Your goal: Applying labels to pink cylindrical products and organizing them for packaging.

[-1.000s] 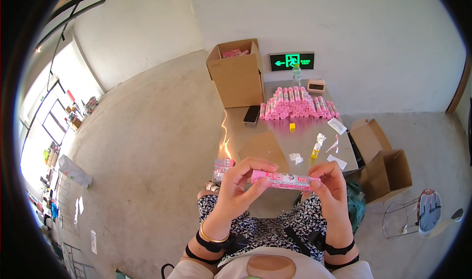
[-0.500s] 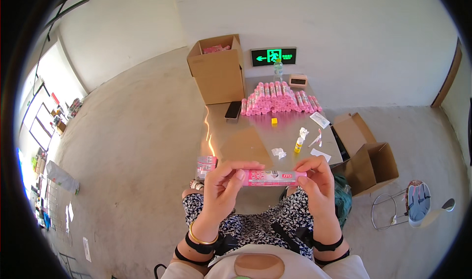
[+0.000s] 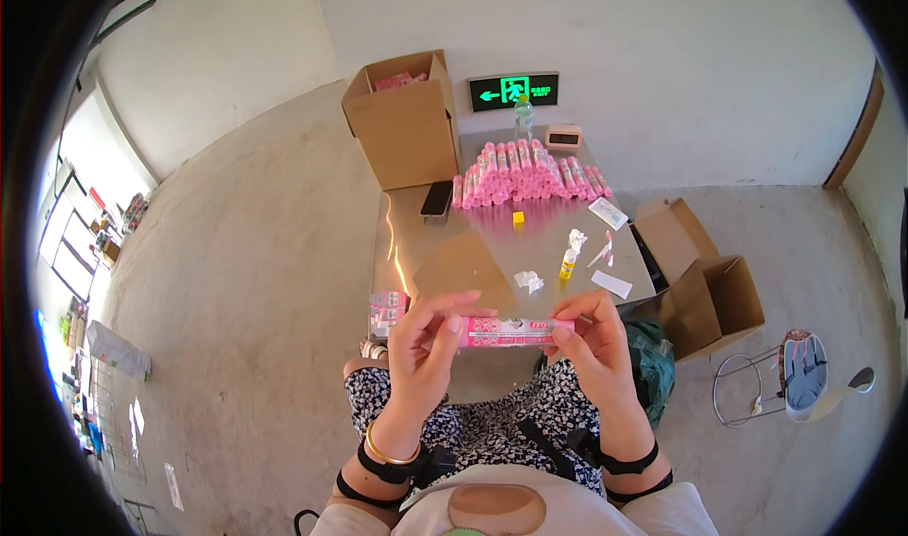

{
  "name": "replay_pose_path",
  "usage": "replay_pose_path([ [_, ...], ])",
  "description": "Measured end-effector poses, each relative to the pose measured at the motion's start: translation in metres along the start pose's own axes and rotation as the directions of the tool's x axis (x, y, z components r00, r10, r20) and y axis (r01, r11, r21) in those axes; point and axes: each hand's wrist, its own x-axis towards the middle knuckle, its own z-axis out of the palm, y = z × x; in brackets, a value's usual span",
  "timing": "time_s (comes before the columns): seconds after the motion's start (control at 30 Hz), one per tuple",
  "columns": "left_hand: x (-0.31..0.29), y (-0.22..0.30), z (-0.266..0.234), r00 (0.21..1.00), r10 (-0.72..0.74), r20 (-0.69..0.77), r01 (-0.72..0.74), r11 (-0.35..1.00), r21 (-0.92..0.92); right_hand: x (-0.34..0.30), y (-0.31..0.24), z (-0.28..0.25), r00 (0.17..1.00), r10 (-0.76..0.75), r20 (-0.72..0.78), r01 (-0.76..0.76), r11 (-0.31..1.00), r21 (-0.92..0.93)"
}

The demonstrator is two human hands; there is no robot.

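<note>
Between my two hands, a slim pink roll (image 3: 511, 333) with a printed pink-and-white label lies level above the near table edge. My left hand (image 3: 423, 342) grips its left end between thumb and fingers. At the right end, my right hand (image 3: 593, 347) pinches it, with the thumb on the label. Many similar pink rolls (image 3: 525, 181) are stacked in a heap at the far side of the metal table (image 3: 473, 232). A yellow-and-white glue stick (image 3: 567, 264) stands upright beyond my right hand, beside crumpled white paper (image 3: 530, 281).
A tall cardboard box (image 3: 402, 125) with pink things inside stands at the back left, by a phone (image 3: 437, 198). A small yellow cube (image 3: 518, 218), a bottle (image 3: 524, 120) and a clock (image 3: 564, 138) are on the table. Open boxes (image 3: 705, 300) and a chair (image 3: 804, 380) stand right.
The roll has shifted slightly left and turned a little between my fingers. My right hand has moved a little left along with it. The view has tilted slightly.
</note>
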Motion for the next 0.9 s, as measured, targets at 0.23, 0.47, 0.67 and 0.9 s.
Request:
replay_pose_path([
  [0.23,0.009,-0.017,-0.002,0.998,-0.054,0.023,0.052,0.996,0.07,0.011,0.019,-0.015,1.0,0.022,-0.014,-0.021,0.999,0.047],
  [0.47,0.022,-0.045,-0.005,0.996,-0.085,0.022,0.084,0.996,0.035,0.027,0.023,-0.024,0.986,0.166,0.0,-0.166,0.986,-0.017],
  [0.67,0.033,-0.066,-0.001,0.971,-0.237,0.039,0.24,0.965,-0.101,0.037,0.036,-0.036,0.972,0.237,0.0,-0.237,0.97,0.05],
  [0.9,0.037,-0.075,0.002,0.978,-0.208,0.016,0.208,0.976,-0.068,0.041,0.049,-0.044,0.982,0.184,0.051,-0.181,0.982,-0.055],
])
